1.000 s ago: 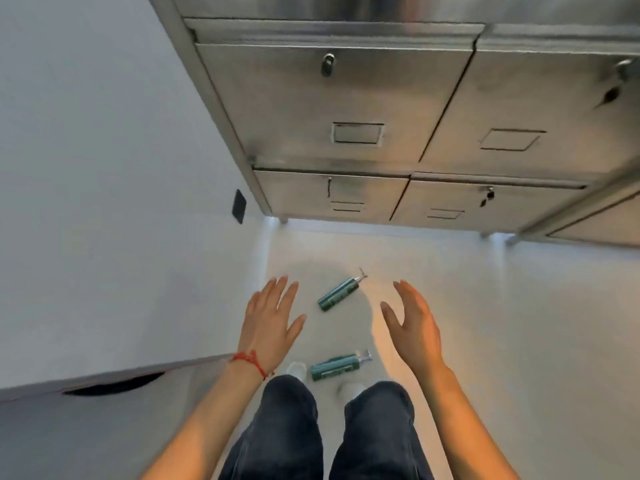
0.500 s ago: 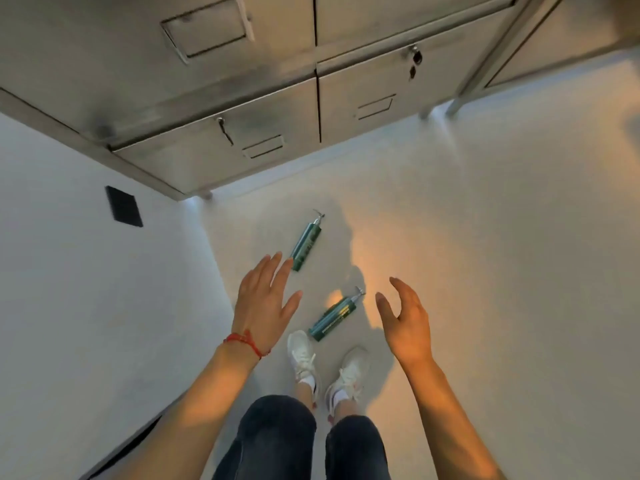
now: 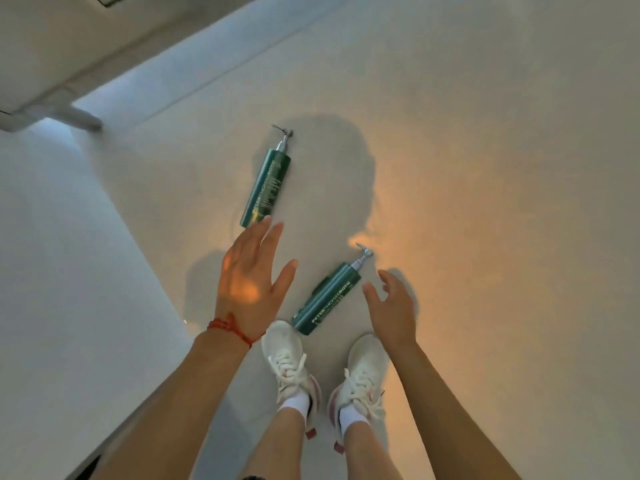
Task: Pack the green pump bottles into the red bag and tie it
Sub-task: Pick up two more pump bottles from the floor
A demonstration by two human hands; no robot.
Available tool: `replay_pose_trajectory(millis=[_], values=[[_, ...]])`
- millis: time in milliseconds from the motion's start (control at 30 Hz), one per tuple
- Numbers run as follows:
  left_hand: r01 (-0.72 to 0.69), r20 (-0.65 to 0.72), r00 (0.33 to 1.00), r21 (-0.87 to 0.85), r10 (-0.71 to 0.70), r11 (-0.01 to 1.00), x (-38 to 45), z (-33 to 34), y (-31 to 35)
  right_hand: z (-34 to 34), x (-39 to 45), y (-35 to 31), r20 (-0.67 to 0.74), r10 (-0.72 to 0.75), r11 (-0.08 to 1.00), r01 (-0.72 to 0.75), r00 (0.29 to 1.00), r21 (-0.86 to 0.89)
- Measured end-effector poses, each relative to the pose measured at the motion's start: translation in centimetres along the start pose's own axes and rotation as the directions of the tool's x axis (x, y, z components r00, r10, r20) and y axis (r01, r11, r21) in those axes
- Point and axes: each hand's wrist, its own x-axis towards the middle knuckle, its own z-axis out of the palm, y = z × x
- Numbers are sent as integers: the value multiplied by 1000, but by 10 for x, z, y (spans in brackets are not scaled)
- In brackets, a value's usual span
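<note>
two green bottles point(image 3: 266, 188) point(image 3: 325, 299) lie on pale floor point(image 3: 485, 168) (warm-lit).

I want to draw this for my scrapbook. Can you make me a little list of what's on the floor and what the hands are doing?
far green pump bottle: lying flat on the pale floor, pump pointing away
near green pump bottle: lying flat, base by the white sneakers
left hand: open, fingers spread, holding nothing, red string bracelet on wrist
right hand: open, fingers loosely bent, holding nothing
red bag: not in view
</note>
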Motion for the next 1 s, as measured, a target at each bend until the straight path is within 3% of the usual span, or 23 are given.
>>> replay_pose_trajectory(millis=[233, 467, 700, 1000], values=[[-1, 81, 997, 84, -6, 996, 17, 110, -83, 85, 104, 78, -9, 307, 943, -302, 952, 142], [44, 115, 992, 93, -55, 995, 13, 145, -112, 135, 131, 90, -70, 354, 893, -315, 933, 322], [91, 64, 993, 77, -96, 993, 6, 107, -82, 91, 93, 57, -7, 107, 911, -95, 994, 402], [129, -43, 991, -8, -129, 992, 31, 13, -15, -35, 31, -60, 18, -159, 896, 137, 987, 422]])
